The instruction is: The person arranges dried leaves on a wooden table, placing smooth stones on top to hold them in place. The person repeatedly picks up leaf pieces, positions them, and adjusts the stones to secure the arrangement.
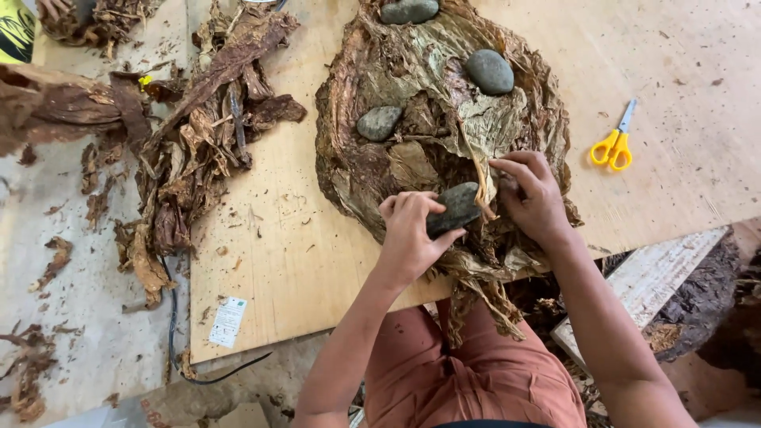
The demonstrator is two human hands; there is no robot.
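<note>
the left hand (408, 230) wraps its fingers around a grey stone (456, 208) at the near rim of a round pile of dried leaves (412, 87), close to the front edge of the plywood board (285, 254). the right hand (533, 196) pinches a pale leaf stem (478, 176) just beside that stone. four stones show: the held one and three others (379, 122) resting farther back. bare board lies open right of the pile, with one pair of yellow scissors (613, 146). a loose heap of leaf scraps (198, 135) crowds the left edge.
</note>
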